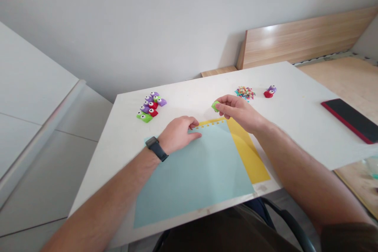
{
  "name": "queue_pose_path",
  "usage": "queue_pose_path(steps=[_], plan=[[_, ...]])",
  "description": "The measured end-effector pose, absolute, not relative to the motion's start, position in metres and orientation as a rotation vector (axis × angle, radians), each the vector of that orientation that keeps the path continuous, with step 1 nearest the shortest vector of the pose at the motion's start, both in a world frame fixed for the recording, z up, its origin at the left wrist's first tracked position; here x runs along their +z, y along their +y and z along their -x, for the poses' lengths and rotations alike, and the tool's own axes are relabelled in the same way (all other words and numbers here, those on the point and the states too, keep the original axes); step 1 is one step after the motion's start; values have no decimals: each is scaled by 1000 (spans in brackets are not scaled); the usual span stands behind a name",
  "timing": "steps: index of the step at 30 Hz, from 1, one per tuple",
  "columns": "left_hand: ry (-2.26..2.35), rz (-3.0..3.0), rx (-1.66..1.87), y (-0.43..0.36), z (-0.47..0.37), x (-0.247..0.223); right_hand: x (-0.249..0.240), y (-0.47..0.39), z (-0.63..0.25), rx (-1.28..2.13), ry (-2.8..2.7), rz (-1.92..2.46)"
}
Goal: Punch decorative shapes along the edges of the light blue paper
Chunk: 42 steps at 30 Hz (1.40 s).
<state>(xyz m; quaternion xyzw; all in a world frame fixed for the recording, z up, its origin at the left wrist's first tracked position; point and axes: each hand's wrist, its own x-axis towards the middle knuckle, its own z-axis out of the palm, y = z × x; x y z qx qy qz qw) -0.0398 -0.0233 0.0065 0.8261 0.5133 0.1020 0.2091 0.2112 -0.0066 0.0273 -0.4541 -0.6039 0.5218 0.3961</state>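
Observation:
My right hand (234, 111) pinches a small green paper punch (215, 105) between thumb and fingers, just above the far edge of the papers. My left hand (181, 132), with a black watch on its wrist, rests on the light blue sheet (201, 173) near its far edge. Its thumb lies apart from the bent fingers. A row of small punched holes runs along that edge, to the right of my left fingers. Beneath the blue sheet lies a yellow sheet (251, 153), which shows at the right and along the far edge.
Several purple, red and green punches (152, 105) stand grouped at the table's far left. A heap of colourful paper bits (245, 92) lies at the far right, with a red punch (268, 94) and a purple one beside it. A black phone with a red edge (351, 120) lies at the right.

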Motion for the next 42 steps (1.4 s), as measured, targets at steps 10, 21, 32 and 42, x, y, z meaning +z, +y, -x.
queue_pose_path(steps=[10, 21, 32, 42], plan=[[1467, -2167, 298, -22, 63, 25, 16, 1, -216, 1536, -1232, 912], [1604, -1299, 742, -31, 69, 5, 15, 5, -220, 1518, -1208, 944], [1248, -1099, 256, -74, 56, 17, 10, 3, -216, 1378, -1482, 1072], [1469, -1325, 513, -53, 41, 1, 3, -1, -209, 1394, -1611, 1096]])
